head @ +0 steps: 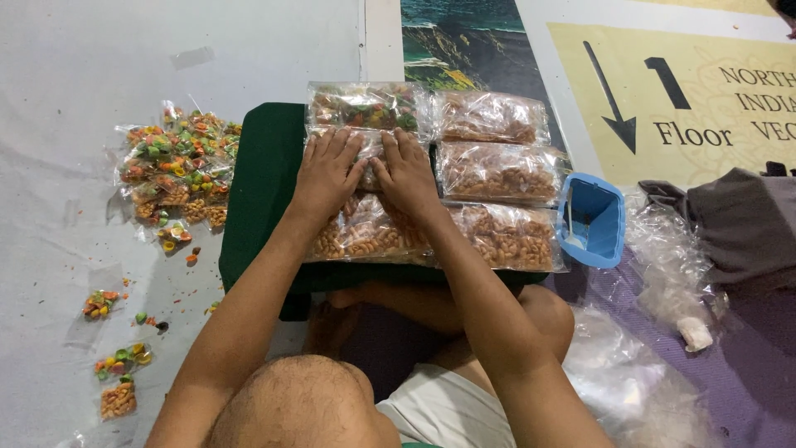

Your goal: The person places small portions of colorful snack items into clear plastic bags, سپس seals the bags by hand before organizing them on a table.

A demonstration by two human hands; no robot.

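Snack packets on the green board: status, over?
Both hands, left hand and right hand, flat on the middle packet. Filled packets in rows. Blue scoop alongside, nothing blocking.

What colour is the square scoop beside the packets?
Blue scoop, clearest in the head view.

Soft, even overhead light, faint shadows, mild glare on the plastic packets (493,170), slight softness throughout.

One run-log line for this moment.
left hand: pressing middle snack packet | right hand: pressing same packet | green board: six packets | blue scoop: right
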